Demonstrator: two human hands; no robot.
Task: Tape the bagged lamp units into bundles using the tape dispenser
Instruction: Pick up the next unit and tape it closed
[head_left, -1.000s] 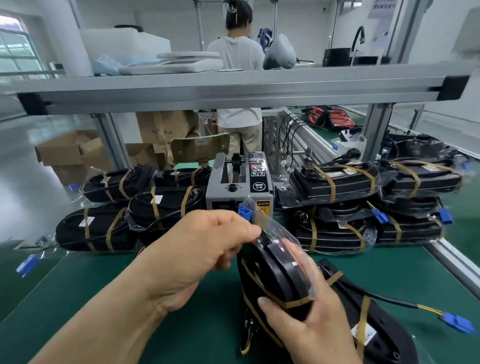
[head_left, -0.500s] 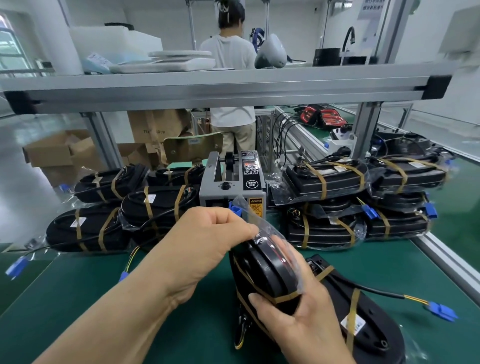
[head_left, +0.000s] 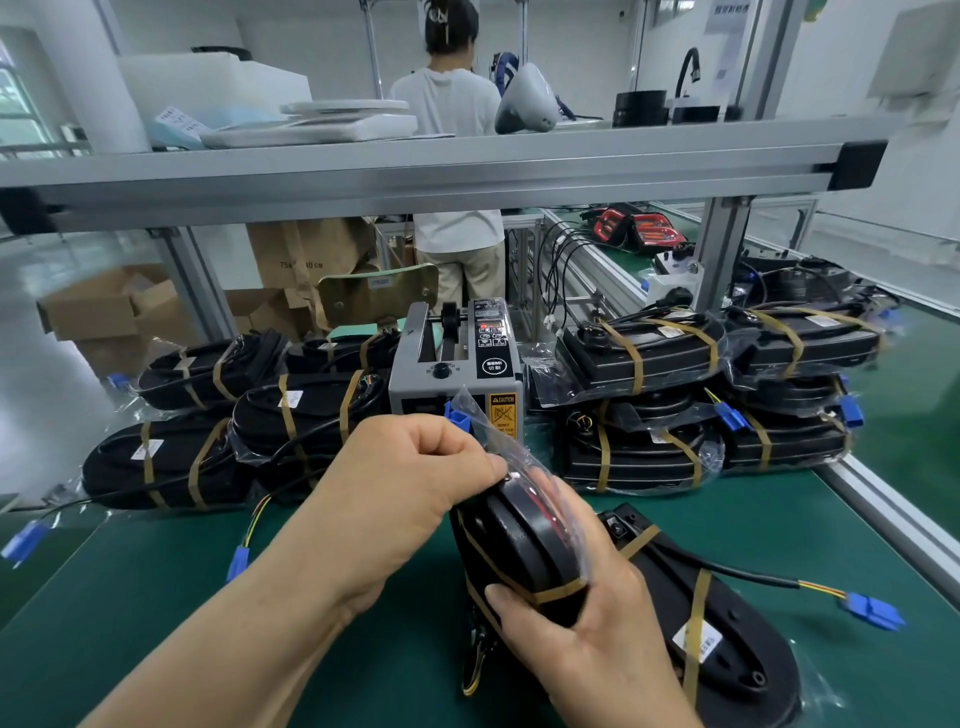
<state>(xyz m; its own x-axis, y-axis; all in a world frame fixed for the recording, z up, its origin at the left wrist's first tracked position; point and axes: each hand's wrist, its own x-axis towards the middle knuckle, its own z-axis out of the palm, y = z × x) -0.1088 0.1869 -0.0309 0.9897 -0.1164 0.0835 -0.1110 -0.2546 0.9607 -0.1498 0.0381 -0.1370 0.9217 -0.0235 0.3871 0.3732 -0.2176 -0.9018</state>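
Barely changed from a second ago — left hand (head_left: 410, 483) pinching the bag flap (head_left: 496, 441), right hand (head_left: 587, 634) gripping the taped lamp (head_left: 519, 545) at lower centre, before the dispenser (head_left: 457, 358) — likely finishing this wrap.

The front black lamp unit (head_left: 519, 535) is smooth, glossy plastic under a clear, crinkled plastic bag (head_left: 496, 441), banded with matt brown tape (head_left: 558, 590). The green bench (head_left: 156, 597) is matt; the grey shelf rail (head_left: 415, 176) is brushed metal.
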